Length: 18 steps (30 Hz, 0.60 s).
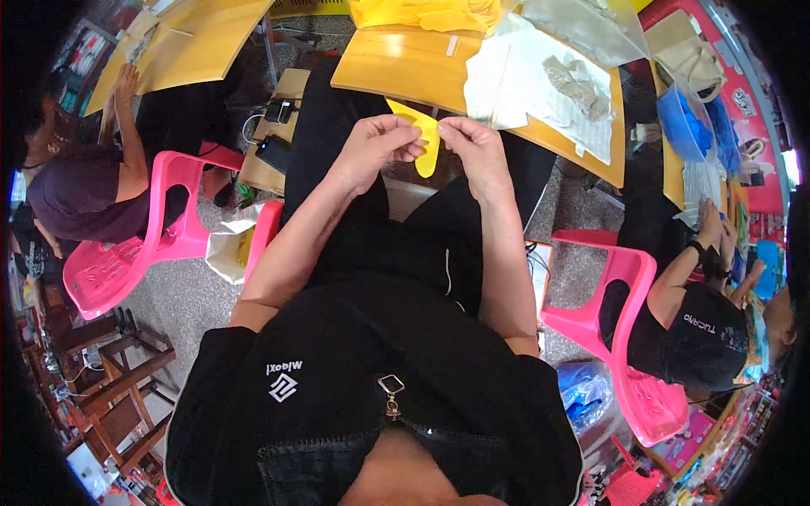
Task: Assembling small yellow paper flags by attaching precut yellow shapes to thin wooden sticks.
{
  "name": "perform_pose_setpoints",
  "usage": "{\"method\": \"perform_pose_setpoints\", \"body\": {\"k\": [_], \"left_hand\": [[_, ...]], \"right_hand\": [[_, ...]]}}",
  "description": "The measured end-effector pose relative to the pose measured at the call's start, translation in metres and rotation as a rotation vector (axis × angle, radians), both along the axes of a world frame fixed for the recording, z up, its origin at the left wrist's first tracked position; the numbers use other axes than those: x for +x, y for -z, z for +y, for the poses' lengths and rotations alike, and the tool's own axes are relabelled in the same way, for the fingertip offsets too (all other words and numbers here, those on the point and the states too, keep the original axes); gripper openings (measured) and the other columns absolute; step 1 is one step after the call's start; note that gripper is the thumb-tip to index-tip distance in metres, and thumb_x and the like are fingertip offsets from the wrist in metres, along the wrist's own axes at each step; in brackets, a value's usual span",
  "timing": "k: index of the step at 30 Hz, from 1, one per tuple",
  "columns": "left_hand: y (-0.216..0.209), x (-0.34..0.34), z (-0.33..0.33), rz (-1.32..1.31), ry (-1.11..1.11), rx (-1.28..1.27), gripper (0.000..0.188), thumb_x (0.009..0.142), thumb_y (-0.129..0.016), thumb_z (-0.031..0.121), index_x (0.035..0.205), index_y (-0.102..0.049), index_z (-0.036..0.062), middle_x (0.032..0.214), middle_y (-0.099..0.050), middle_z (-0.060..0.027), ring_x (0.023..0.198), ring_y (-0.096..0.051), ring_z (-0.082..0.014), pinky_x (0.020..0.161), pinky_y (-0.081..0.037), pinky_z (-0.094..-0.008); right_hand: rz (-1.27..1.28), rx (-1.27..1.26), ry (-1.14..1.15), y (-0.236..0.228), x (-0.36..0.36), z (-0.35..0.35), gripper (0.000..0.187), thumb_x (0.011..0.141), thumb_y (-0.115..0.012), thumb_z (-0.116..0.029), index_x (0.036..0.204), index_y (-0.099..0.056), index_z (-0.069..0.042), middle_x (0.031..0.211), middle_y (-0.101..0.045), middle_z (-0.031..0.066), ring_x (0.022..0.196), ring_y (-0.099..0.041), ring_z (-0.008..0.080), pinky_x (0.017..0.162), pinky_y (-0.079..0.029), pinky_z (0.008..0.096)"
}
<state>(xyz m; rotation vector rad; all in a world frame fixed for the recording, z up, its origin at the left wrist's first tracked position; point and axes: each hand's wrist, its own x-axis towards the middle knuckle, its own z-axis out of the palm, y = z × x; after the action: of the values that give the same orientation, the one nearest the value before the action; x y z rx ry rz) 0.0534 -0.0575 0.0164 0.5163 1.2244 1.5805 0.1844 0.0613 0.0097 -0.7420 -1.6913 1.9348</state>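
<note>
Between my hands, just past the table's near edge, hangs a thin, limp yellow piece (427, 160) with a rounded lower end; whether it is cloth or film I cannot tell. My left hand (377, 150) pinches its left side between thumb and fingers. On the opposite edge, the fingertips of my right hand (479, 156) are closed on it too. Beyond them stands a yellow wooden table (396, 67). A heap of similar yellow material (426, 13) lies at its far side. White sheeting (506, 72) covers the right part, with a greyish clump (578, 88) on it.
A small wooden stand (268, 173) at my left bears a black phone (276, 155). Pink chairs (173, 211) (620, 295) stand on both sides. People sit working at left (84, 194) and right (696, 329). A clear tub (683, 122) with blue material is at far right.
</note>
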Motion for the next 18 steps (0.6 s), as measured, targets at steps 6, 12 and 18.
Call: {"method": "perform_pose_setpoints", "body": {"k": [6, 12, 18], "left_hand": [[0.011, -0.006, -0.001, 0.172, -0.074, -0.048, 0.012, 0.084, -0.060, 0.013, 0.088, -0.063, 0.0022, 0.075, -0.063, -0.0029, 0.064, -0.058, -0.0081, 0.060, -0.047, -0.0209], [0.006, -0.002, 0.002, 0.003, -0.057, -0.009, 0.014, 0.086, -0.061, 0.016, 0.089, -0.063, 0.0020, 0.076, -0.063, -0.0026, 0.064, -0.058, -0.0082, 0.060, -0.047, -0.0210], [0.007, -0.004, 0.001, -0.143, -0.057, 0.011, 0.017, 0.088, -0.058, 0.016, 0.093, -0.062, 0.0004, 0.080, -0.063, -0.0045, 0.069, -0.060, -0.0101, 0.062, -0.048, -0.0216]], "right_hand": [[0.008, 0.229, -0.036, 0.002, -0.002, -0.004, 0.020, 0.089, -0.056, -0.019, 0.099, -0.064, -0.004, 0.086, -0.061, -0.0019, 0.077, -0.052, 0.0064, 0.066, -0.039, 0.0199], [-0.044, -0.077, 0.016, 0.021, -0.006, 0.006, 0.036, 0.092, -0.049, -0.035, 0.108, -0.060, -0.004, 0.095, -0.061, 0.0005, 0.078, -0.054, 0.0087, 0.067, -0.040, 0.0204], [0.107, -0.373, 0.023, 0.013, -0.006, 0.002, 0.023, 0.083, -0.065, -0.014, 0.099, -0.061, 0.002, 0.086, -0.061, 0.0030, 0.075, -0.056, 0.0091, 0.067, -0.045, 0.0214]]}}
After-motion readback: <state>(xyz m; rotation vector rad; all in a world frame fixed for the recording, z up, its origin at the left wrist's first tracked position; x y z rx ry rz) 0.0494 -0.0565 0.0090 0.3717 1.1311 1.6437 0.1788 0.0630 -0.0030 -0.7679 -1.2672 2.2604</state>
